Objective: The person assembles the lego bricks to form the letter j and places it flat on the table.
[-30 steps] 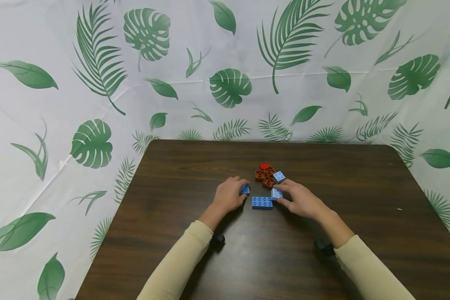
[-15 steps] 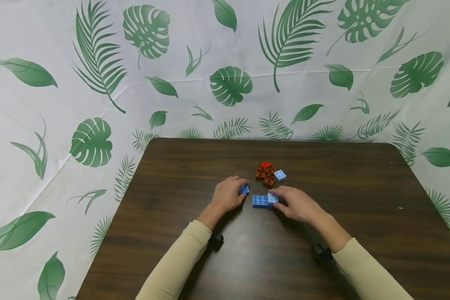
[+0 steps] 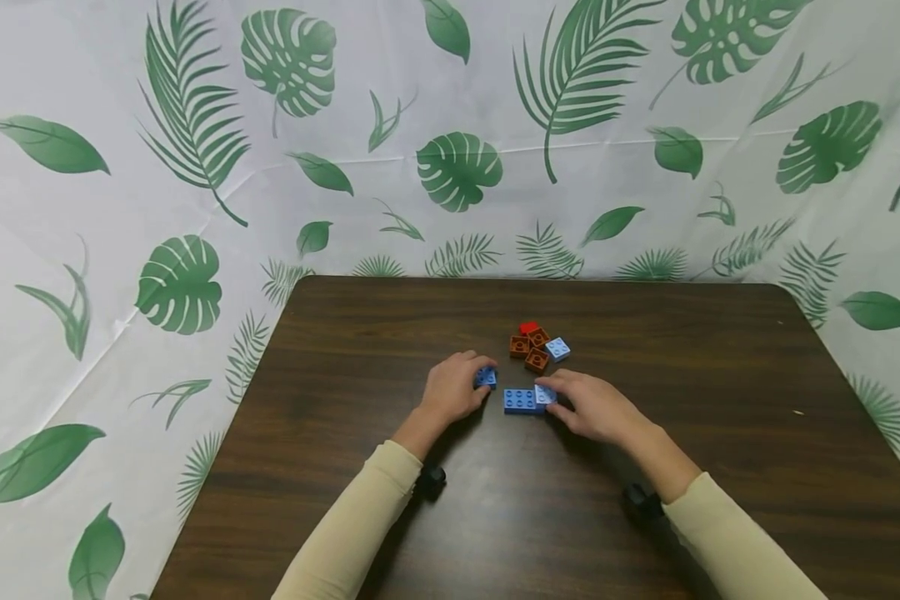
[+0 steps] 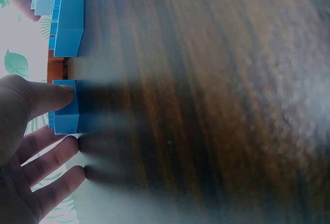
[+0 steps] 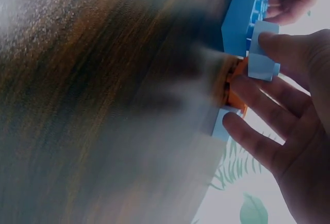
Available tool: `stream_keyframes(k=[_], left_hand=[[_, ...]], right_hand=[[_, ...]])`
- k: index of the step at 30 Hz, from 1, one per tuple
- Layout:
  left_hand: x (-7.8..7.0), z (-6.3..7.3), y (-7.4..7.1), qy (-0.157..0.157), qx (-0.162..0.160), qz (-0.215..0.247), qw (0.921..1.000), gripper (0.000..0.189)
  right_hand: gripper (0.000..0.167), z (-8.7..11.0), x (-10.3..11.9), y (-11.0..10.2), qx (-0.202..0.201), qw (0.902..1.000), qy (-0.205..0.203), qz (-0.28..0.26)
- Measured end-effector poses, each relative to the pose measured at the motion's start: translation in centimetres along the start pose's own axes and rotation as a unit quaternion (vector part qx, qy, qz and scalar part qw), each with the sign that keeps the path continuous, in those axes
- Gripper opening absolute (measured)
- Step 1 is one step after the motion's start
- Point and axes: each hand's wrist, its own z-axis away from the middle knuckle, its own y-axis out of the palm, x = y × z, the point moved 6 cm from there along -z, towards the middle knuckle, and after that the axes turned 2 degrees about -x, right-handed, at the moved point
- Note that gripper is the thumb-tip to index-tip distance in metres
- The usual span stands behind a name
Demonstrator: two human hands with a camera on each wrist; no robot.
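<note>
My left hand (image 3: pixel 450 387) pinches a small blue toy brick (image 4: pixel 65 108) between thumb and fingers, low at the tabletop. To its right lies a longer blue brick (image 3: pixel 519 401), studs up, on the table. My right hand (image 3: pixel 596 406) pinches a light blue brick (image 5: pixel 262 59) at the long brick's right end, over its studs. Whether the studs are fully pressed in, I cannot tell. Part of the light blue brick is hidden by the right thumb and fingers in the right wrist view.
Behind the long brick lie several brown bricks (image 3: pixel 536 360), a red brick (image 3: pixel 528 328) and another light blue brick (image 3: pixel 558 348), close together. The dark wooden table (image 3: pixel 375 325) meets a leaf-patterned cloth (image 3: pixel 390 200) at its far edge.
My right hand has moved slightly left, bringing the light blue brick from beside the long brick to over its right end. My left hand still holds its small blue brick in place.
</note>
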Motion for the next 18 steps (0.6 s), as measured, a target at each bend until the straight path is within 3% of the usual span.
stream_keyframes(k=[18], left_hand=[[0.22,0.02,0.48,-0.005,0.003,-0.003,1.0,0.042]], right_hand=[[0.047,-0.47,0.07,-0.14,-0.004,0.9978,-0.002,0.065]])
